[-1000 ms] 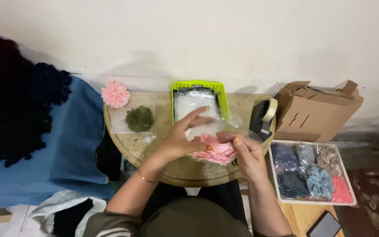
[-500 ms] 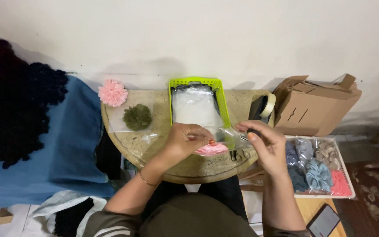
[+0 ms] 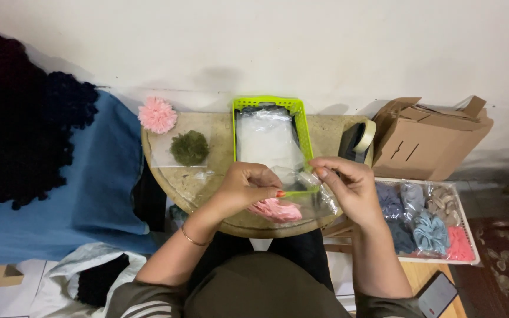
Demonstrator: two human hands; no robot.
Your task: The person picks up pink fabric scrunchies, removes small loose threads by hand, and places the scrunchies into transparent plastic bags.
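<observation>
Now your left hand (image 3: 248, 187) and right hand (image 3: 349, 185) both pinch the clear plastic bag (image 3: 307, 197) shut at the desk's near edge; the pink fluffy scrunchie (image 3: 275, 210) has gone inside since a moment ago.

Both arms are stretched forward and bent at the elbows. The left hand (image 3: 247, 187) is curled, with its fingers pinched together. The right hand (image 3: 349, 184) is held just beside it, its fingers also pinched shut. A thin bangle is worn on the left wrist.
</observation>
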